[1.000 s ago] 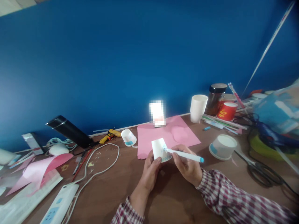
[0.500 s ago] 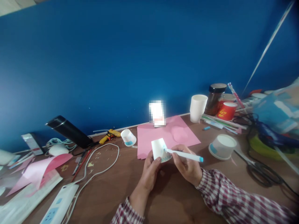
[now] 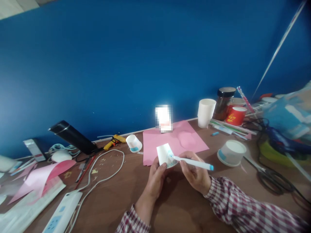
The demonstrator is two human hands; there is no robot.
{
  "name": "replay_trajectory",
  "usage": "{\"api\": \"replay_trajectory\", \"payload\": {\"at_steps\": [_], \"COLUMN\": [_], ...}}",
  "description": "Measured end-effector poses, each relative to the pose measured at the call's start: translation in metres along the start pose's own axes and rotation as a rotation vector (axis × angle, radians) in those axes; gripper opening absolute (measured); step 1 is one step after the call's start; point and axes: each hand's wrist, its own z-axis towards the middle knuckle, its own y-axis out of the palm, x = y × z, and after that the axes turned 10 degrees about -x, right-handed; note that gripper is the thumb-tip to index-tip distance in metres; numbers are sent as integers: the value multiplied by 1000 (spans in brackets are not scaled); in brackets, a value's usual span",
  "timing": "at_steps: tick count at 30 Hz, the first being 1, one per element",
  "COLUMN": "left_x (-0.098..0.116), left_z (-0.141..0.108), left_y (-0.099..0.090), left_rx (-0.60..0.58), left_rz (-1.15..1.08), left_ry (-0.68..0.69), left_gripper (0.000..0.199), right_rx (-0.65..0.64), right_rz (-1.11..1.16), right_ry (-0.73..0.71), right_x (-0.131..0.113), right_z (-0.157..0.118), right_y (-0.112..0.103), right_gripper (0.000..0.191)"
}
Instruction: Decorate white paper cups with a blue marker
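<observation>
Between my hands is a small white paper cup (image 3: 163,153), tilted, with blue scribbled marks on its side and near its lower edge. My left hand (image 3: 155,182) grips it from below and the left, thumb on the near side. A white felt-tip marker (image 3: 194,162) with a light blue end is pinched in my right hand (image 3: 196,176), and its tip touches the cup's side. Beyond the cup lie sheets of pink paper (image 3: 155,142). A similar cup with a blue patch (image 3: 133,142) lies tipped to the left of the paper. The inside of the held cup is hidden.
At right are a paper tub (image 3: 232,153), scissors (image 3: 274,179), stacked white cups (image 3: 206,113), a red cup (image 3: 236,116) and a blue marker cap (image 3: 215,133). At left are a power strip (image 3: 63,212), a white cable (image 3: 91,189), a yellow tool (image 3: 114,141) and a black cylinder (image 3: 73,136).
The blue marks on the cup's side have grown denser near the marker tip. The cup has tilted slightly left, and the marker has shifted a little to the right.
</observation>
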Motion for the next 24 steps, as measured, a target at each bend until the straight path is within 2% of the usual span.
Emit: {"api": "replay_trajectory", "payload": {"at_steps": [6, 24], "left_x": [-2, 0], "left_z": [2, 0], "left_y": [-1, 1], "left_rx": [33, 28], "left_rz": [5, 17], "left_ry": [9, -7], "left_gripper": [40, 45], "right_rx": [1, -4], "right_rz": [-48, -41], "right_ry": [-17, -7], "right_x": [0, -4], "right_z": [1, 2], "right_y": [0, 0], "right_gripper": [5, 6]}}
